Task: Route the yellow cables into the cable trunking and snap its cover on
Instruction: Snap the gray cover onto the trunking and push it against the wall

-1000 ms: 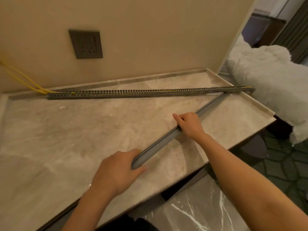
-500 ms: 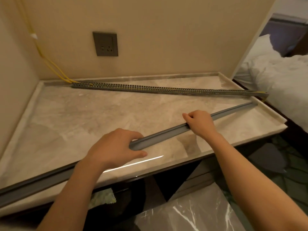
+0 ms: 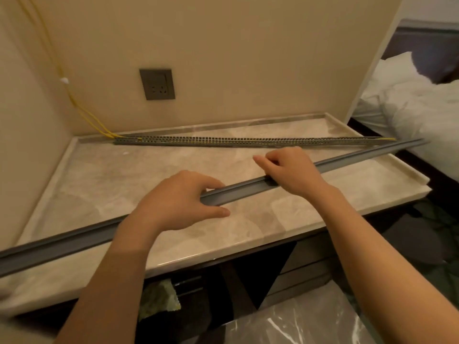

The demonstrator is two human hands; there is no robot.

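A pale marble bench [image 3: 124, 184] stands against a beige wall. A long grey cover [image 3: 360, 157] crosses it diagonally. The cover's left end is cut off by the picture's edge, and its right end reaches past the bench. Behind it and apart from it, the slotted trunking [image 3: 248, 142] lies along the wall. My left hand [image 3: 178, 202] and right hand [image 3: 290, 170] each grip the cover, and my right fingertips are hidden. Yellow cables [image 3: 82, 109] drop into the trunking's left end and are hard to follow inside.
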